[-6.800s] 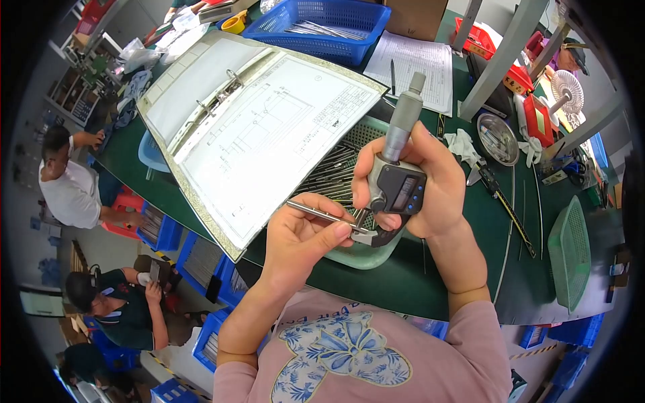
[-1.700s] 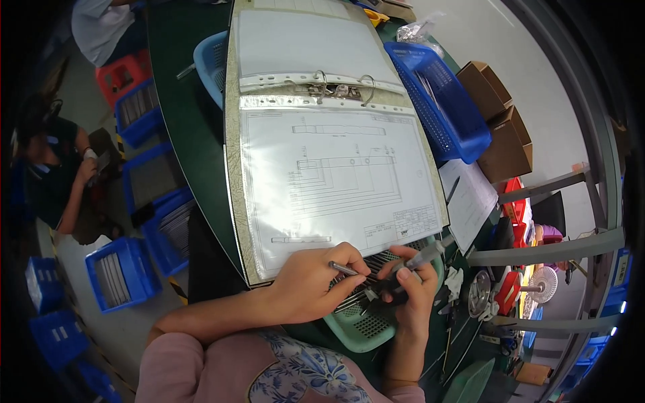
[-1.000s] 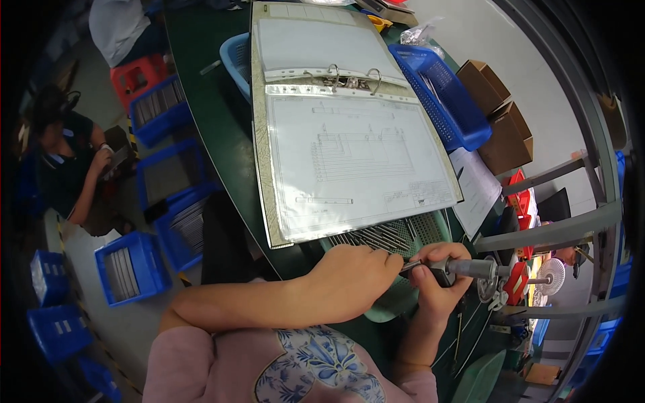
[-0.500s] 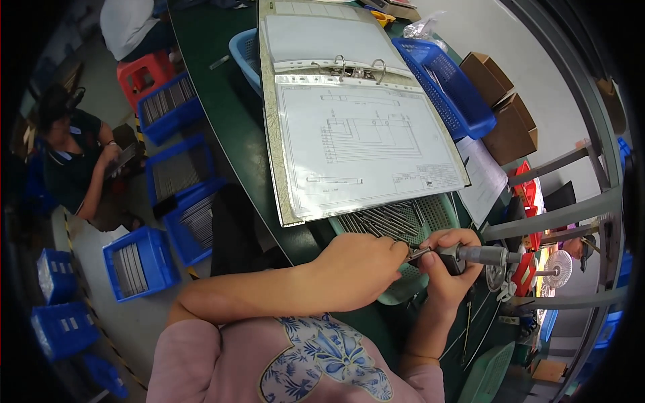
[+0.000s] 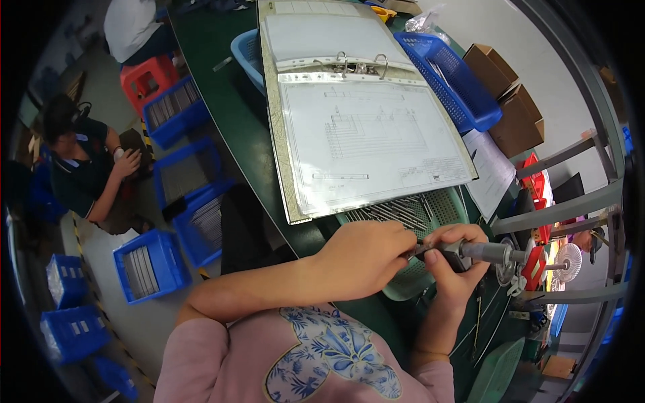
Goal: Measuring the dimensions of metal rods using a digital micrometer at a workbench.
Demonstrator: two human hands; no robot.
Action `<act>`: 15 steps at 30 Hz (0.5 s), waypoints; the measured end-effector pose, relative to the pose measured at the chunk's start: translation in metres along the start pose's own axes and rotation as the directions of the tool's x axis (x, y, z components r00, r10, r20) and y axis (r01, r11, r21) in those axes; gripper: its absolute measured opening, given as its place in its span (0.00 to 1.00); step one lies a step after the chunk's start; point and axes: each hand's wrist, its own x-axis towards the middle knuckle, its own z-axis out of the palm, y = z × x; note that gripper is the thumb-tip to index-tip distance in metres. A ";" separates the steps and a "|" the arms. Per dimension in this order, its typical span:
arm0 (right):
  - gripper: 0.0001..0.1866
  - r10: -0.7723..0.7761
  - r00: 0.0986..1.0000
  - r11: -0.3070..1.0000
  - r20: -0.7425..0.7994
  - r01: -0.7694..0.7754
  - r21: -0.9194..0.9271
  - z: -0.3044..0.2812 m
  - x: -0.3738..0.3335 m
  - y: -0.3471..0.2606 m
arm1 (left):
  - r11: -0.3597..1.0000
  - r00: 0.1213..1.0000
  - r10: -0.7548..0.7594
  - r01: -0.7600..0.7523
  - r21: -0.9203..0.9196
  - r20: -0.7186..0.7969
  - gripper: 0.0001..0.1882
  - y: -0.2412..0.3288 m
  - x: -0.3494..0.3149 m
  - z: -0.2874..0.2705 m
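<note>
My right hand (image 5: 451, 277) is closed around a micrometer (image 5: 489, 252), its grey barrel pointing right and its dark frame in my palm. Just left of it, my left hand (image 5: 366, 258) pinches a thin metal rod (image 5: 419, 250) whose end reaches the micrometer's jaws. Fingers cover most of the rod, and I cannot make out whether the jaws touch it. Beneath and beyond both hands stands a green basket (image 5: 458, 204) with several slim metal rods (image 5: 393, 211) in it. A ring binder (image 5: 290, 201) with a drawing sheet (image 5: 376, 151) rests partly over that basket.
Behind the binder are a light-blue basket (image 5: 243, 55) and a dark-blue basket (image 5: 485, 122), with cardboard boxes (image 5: 521, 121) to the right. Metal frame bars (image 5: 557, 208) run along the right side. Blue crates (image 5: 176, 265) stand on the floor at left, near a seated person (image 5: 84, 164).
The whole view has shifted slightly right. My left fingers have turned a little and cover more of the rod at the micrometer. The seated person's hands have changed position.
</note>
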 end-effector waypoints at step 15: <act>0.14 0.178 0.983 0.984 -0.045 -0.178 -0.008 0.001 0.007 0.020 | 0.783 0.943 -0.272 0.102 -0.613 -0.191 0.06 -0.011 0.012 -0.012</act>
